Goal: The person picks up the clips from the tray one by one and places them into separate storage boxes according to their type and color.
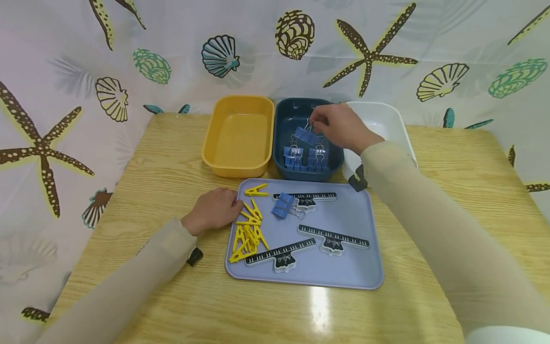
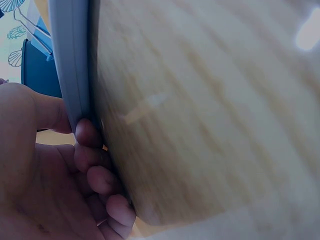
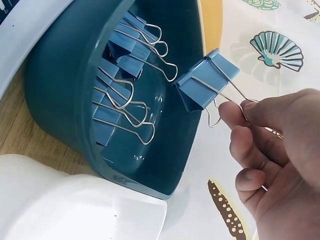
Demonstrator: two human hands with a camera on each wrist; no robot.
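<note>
My right hand (image 1: 340,126) pinches a blue binder clip (image 3: 207,80) by its wire handle, over the dark teal bin (image 1: 309,176). Thumb and fingertips meet on the wire in the right wrist view. Several more blue binder clips (image 1: 294,160) lie inside that bin, handles up. At the tray's left side, my left hand (image 1: 215,210) grips the edge of the lavender tray (image 1: 343,272); in the left wrist view the thumb and curled fingers lie on either side of the rim (image 2: 70,65). On the tray another blue binder clip (image 1: 282,205) overlaps a piano-keyboard clip (image 1: 313,196).
Yellow clothespins (image 1: 247,239) crowd the tray's left side, and two more keyboard-patterned clips (image 1: 334,239) lie toward its front and right. A yellow bin (image 1: 209,143) and a white bin (image 1: 397,117) flank the teal one. Behind them hangs a shell-print cloth (image 1: 258,28).
</note>
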